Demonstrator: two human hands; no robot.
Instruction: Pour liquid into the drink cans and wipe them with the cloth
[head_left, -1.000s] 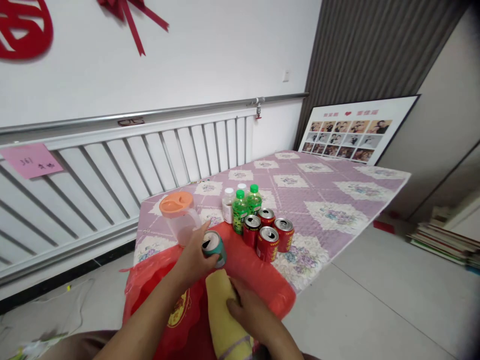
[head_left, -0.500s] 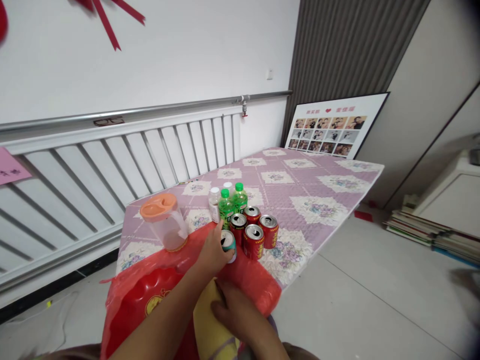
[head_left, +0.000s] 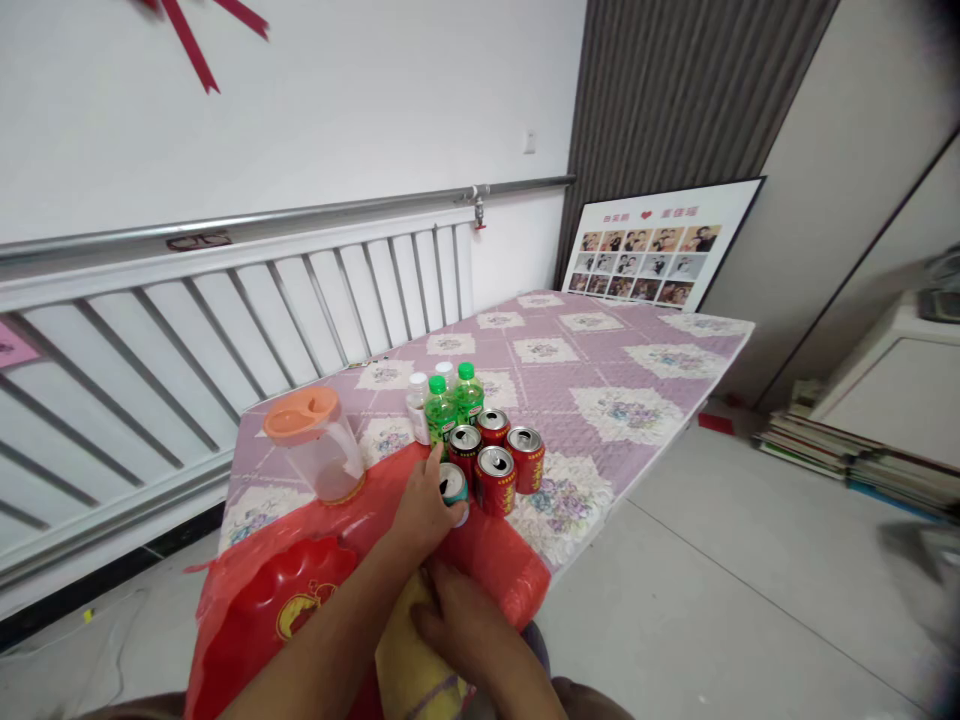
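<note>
My left hand [head_left: 422,510] is wrapped round the teal can [head_left: 454,483], its thumb on the near side and a finger on the far side. The can stands upright with its top opened, beside several red cans [head_left: 496,484]. Below it, my right hand [head_left: 461,620] is closed on a yellow cloth [head_left: 412,655] with purple stripes; its fingertips are partly hidden. Two green-capped bottles [head_left: 440,408] and two white-capped bottles [head_left: 417,405] stand just behind the cans. A red plastic bag [head_left: 375,500] lies under my left forearm.
A clear pitcher [head_left: 326,465] with an orange lid stands on the left of the flowered tablecloth [head_left: 540,350]. In front is a scalloped red tray [head_left: 255,610]. A white radiator [head_left: 300,310] runs along the wall. A photo board [head_left: 660,250] leans behind the table.
The view has shifted slightly, so everything sits a little further left. Both hands keep their hold on the can and the cloth.
</note>
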